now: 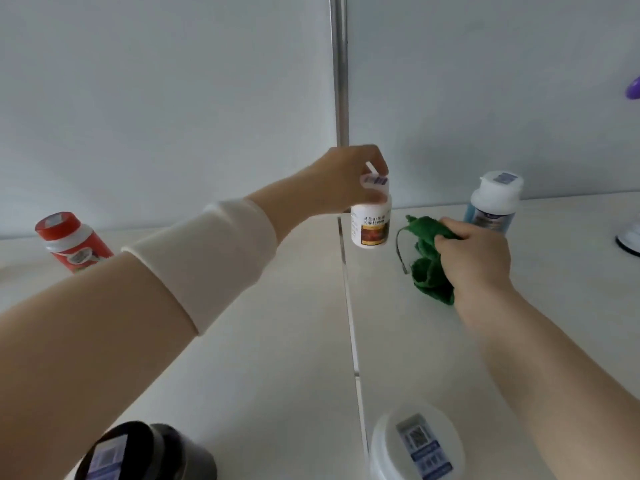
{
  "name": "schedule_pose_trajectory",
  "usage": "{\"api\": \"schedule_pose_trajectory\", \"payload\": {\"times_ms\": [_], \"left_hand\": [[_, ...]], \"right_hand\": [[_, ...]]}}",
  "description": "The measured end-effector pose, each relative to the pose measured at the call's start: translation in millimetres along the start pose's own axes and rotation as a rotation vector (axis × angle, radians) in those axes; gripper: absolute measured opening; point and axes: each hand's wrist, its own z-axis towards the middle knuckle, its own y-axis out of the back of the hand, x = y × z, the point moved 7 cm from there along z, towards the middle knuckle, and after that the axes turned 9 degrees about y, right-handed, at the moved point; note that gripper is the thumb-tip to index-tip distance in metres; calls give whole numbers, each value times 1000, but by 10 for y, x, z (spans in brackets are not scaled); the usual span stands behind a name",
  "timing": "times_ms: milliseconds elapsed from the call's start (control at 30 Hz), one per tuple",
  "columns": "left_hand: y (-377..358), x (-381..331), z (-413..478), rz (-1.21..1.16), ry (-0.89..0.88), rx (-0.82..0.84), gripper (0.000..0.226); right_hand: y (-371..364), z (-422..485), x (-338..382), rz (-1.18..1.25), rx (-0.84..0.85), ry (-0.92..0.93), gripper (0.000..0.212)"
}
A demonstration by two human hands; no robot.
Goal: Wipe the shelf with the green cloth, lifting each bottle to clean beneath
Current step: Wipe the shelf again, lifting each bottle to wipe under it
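My left hand (349, 178) grips the cap of a small white bottle (370, 226) with a brown label and holds it just above the white shelf (284, 323), near the back wall. To its right, my right hand (474, 252) clutches a bunched green cloth (427, 258) that rests on the shelf surface. A blue bottle with a white cap (493, 207) stands upright right behind that hand. A red bottle with a red cap (74, 244) stands at the far left of the shelf.
A black-capped container (145, 452) and a white-capped container (415, 441) stand at the near edge. A metal strip (351, 306) divides the shelf into two halves. A white object (630, 237) and a purple object (633, 88) sit at the right edge.
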Motion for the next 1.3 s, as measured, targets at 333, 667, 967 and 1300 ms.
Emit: {"api": "schedule_pose_trajectory", "payload": {"times_ms": [333,667,967,1300], "left_hand": [[704,80,-98,75,-37,-208,31],[684,34,-33,57,-25,-168,33],[870,31,-5,82,-72,-295,35],[809,141,24,63,-80,-275,34]], "right_hand": [[-804,532,192,-589,419,467,39],[-815,-522,377,-315,1033,747,50],[-1518,224,774,-352,696,808,40],[-1363,-377,667,-376,1012,1018,37]]}}
